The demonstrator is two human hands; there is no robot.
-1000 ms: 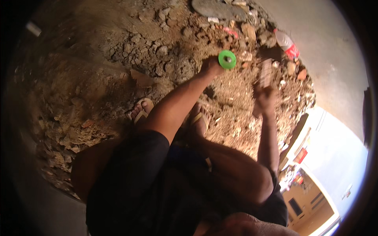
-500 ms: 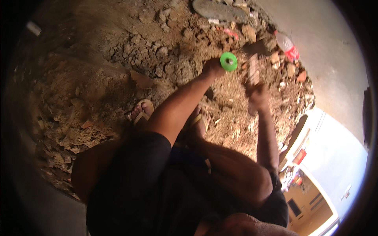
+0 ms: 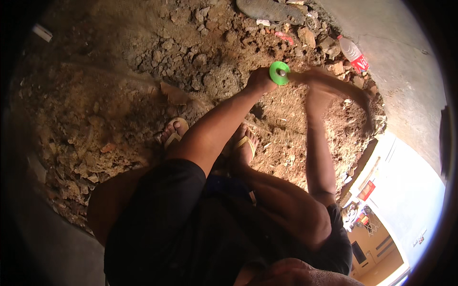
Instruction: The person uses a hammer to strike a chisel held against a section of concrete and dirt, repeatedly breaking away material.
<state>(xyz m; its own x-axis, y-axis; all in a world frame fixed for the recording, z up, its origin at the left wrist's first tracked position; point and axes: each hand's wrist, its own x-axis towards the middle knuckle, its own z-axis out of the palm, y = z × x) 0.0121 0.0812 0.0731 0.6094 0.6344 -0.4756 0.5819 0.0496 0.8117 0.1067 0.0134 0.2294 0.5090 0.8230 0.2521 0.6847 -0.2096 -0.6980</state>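
My left hand (image 3: 261, 81) is closed around a chisel whose round green hand guard (image 3: 275, 70) faces up. The chisel's steel striking end (image 3: 282, 73) pokes out through the guard; its lower part is hidden behind my hand. Just to the right, my right hand (image 3: 318, 93) is wrapped round a hammer (image 3: 350, 90), smeared by motion. One end of the blurred hammer reaches toward the striking end, the other toward the right; contact cannot be made out. Broken brown soil and rubble (image 3: 286, 128) lie under both hands.
My feet (image 3: 244, 145) in yellow-strapped flip-flops stand close below the hands. A plastic bottle (image 3: 353, 53) with a red label lies at the rubble's right edge, beside smooth grey floor (image 3: 405, 81). A flat grey sole-shaped piece (image 3: 269, 10) lies at the far edge.
The hammer has swung from upright in the picture to lying across it, and my right hand has risen slightly nearer the chisel. My left hand stays nearly in place, the guard tilted a little.
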